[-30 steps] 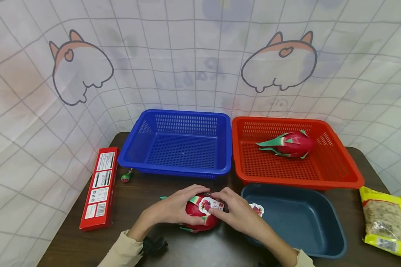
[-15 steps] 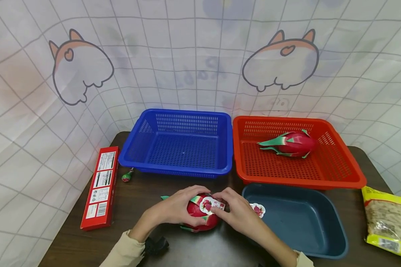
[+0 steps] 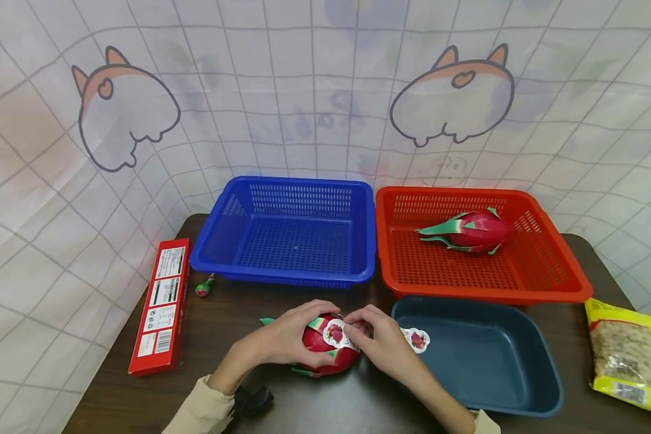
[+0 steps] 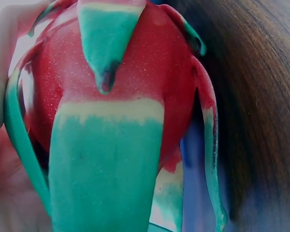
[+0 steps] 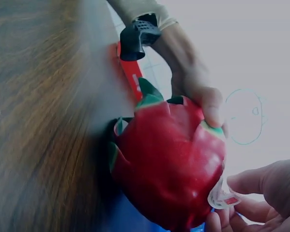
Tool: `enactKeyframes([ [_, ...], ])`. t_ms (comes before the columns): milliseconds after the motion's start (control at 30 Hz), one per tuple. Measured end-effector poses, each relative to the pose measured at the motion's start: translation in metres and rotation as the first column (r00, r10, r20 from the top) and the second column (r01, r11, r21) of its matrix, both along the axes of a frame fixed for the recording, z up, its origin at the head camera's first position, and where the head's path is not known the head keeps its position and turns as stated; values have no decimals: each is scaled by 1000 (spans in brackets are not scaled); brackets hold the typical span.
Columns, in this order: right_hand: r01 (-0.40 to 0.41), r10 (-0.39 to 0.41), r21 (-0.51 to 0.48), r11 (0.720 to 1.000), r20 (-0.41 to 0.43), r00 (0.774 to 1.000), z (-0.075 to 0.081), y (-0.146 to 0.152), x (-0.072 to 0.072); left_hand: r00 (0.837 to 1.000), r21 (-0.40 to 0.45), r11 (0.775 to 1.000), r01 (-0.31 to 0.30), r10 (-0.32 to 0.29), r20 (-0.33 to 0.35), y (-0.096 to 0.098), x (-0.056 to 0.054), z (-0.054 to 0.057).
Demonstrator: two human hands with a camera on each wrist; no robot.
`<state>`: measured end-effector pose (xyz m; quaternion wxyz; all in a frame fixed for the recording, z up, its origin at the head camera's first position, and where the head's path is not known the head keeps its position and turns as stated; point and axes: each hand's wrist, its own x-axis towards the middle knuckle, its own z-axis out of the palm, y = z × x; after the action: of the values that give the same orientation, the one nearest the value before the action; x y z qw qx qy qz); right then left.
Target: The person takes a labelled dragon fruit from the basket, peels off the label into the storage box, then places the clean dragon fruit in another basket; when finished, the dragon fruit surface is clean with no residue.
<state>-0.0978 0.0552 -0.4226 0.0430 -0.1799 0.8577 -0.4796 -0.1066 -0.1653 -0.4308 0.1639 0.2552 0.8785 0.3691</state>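
A red dragon fruit (image 3: 316, 340) with green-tipped scales lies on the table in front of me, its leafy end to the left. My left hand (image 3: 289, 337) grips it from the left, thumb at the near side and fingers over the top. On its right side is a round white sticker (image 3: 334, 333) with a fruit picture and a small printed tail. My right hand (image 3: 382, 340) pinches this tail between thumb and fingers; in the right wrist view the sticker's end (image 5: 224, 199) stands off the skin. Green scales (image 4: 108, 159) fill the left wrist view.
Another sticker (image 3: 416, 340) shows beside my right wrist, at the dark blue tub (image 3: 483, 407). Behind stand a blue basket (image 3: 282, 274) and a red basket (image 3: 488, 295) holding a second dragon fruit (image 3: 480, 232). A red box (image 3: 160, 307), a lollipop (image 3: 203, 287) and a yellow bag (image 3: 629, 355) lie around.
My right fingers have curled in over the sticker's printed tail, which showed before and is now mostly covered. The left hand and dragon fruit have stayed in place.
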Motion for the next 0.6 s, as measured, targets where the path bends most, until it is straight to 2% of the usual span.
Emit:
enactKeyframes([
  [267,95,-95,-7,995,24,995,-3,-7,-1,1000,-5,1000,13,-13,15,1,-1,3],
  [400,99,-99,-4,995,37,994,-5,-8,-1,1000,0,1000,16,-16,19,1,-1,3],
  [600,76,-71,-37,996,111,991,-7,-7,-3,1000,-6,1000,14,-14,8,0,1,2],
])
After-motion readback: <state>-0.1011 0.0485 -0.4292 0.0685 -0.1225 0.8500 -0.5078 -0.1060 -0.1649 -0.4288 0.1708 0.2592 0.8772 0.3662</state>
